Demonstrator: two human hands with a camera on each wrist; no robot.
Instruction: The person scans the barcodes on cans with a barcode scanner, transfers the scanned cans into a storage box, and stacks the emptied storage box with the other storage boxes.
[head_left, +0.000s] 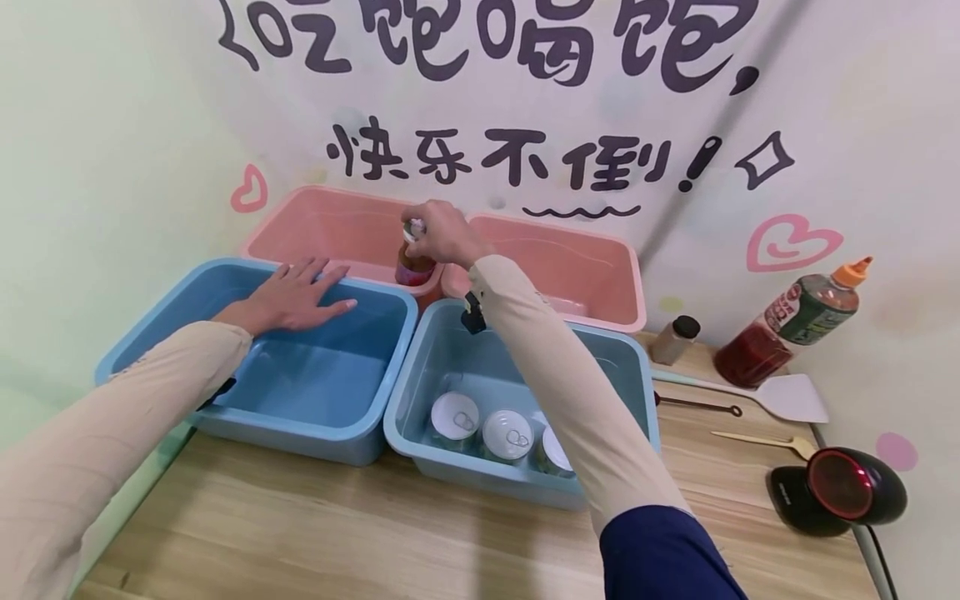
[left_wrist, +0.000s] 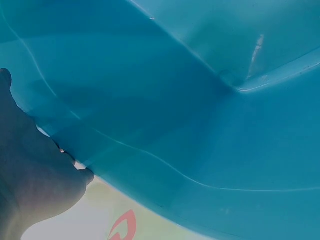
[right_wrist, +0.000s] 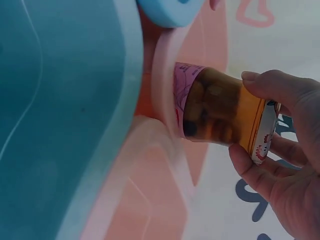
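My right hand (head_left: 447, 233) grips a glass jar (head_left: 415, 271) by its lid, with the thumb on one side and fingers on the other. Dark round pieces in amber liquid show through the jar (right_wrist: 215, 107), above a purple label. Its base is at the inner right end of the left pink bin (head_left: 322, 196); whether it touches the bin I cannot tell. Fingers spread, my left hand (head_left: 288, 298) lies over the far rim of the left blue bin (head_left: 262, 423). Nothing is in its grasp.
Three pull-tab cans (head_left: 507, 435) stand in the right blue bin (head_left: 480, 482). Behind it is the right pink bin (head_left: 577, 250). To the right are a capped shaker (head_left: 675, 340), a sauce bottle (head_left: 795, 321), a white spatula (head_left: 795, 397) and a black device (head_left: 840, 492).
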